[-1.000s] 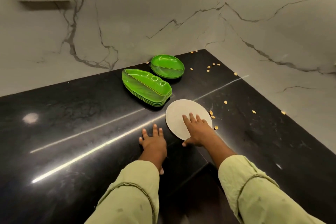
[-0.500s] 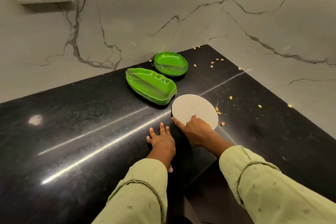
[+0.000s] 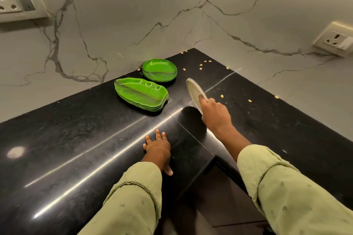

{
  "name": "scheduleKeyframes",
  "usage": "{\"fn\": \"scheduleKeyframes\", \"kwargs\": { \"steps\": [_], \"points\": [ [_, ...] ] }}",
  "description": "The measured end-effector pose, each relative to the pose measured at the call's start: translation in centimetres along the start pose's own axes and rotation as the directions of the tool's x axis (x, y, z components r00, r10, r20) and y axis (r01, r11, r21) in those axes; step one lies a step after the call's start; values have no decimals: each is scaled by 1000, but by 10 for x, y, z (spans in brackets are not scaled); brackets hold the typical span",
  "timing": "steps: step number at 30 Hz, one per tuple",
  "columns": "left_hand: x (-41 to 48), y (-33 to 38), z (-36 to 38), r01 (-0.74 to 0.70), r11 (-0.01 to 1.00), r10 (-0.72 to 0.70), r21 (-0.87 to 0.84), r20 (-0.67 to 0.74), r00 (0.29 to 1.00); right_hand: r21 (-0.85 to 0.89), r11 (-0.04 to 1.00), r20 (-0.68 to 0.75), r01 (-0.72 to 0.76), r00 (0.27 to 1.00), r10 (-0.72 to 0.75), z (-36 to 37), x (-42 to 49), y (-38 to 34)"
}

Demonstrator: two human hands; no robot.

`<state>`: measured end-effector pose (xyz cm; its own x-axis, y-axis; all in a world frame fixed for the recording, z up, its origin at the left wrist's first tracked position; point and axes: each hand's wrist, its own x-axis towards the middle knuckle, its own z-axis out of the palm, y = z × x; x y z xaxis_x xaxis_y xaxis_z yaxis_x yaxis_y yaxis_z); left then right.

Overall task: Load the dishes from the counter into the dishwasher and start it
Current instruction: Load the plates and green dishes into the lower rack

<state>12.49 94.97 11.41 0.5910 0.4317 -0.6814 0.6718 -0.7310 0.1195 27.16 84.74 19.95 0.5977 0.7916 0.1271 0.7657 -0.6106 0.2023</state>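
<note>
Lifted since half a second ago, the white plate now stands tilted on edge above the black counter, my right hand gripping its lower rim. I keep my left hand flat on the counter, fingers straight. The green leaf plates sit just left of it.
</note>
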Motion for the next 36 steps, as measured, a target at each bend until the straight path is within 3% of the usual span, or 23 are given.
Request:
{"fn": "scheduleKeyframes", "kwargs": {
  "steps": [3,5,7,9,11,15,18,29,36],
  "points": [
    [-3,-6,3,-49,999,48,-8,-23,999,406,869,-117,-284,927,357,4,-16,8],
    [-1,-9,8,-91,995,88,-41,-60,994,662,638,-73,-393,814,577,4,-32,9],
    [1,-12,13,-148,979,123,-142,-175,977,837,354,54,-417,707,705,4,-47,11],
    [-2,-11,18,-203,962,129,-185,-350,928,933,60,190,-356,627,755,11,-61,15],
    [-13,-6,25,-229,967,146,-113,-489,860,936,-183,331,-299,576,747,21,-80,21],
    [-44,4,49,-248,966,242,68,-566,788,862,-430,505,-267,521,688,40,-123,28],
    [-73,11,68,-230,965,260,126,-578,774,829,-498,549,-253,532,645,40,-157,32],
    [-170,17,160,-230,954,298,189,-560,773,823,-522,551,-225,543,633,44,-295,25],
    [-235,-5,204,-220,940,332,262,-543,771,812,-516,580,-272,470,665,40,-380,-11]
  ]
}}
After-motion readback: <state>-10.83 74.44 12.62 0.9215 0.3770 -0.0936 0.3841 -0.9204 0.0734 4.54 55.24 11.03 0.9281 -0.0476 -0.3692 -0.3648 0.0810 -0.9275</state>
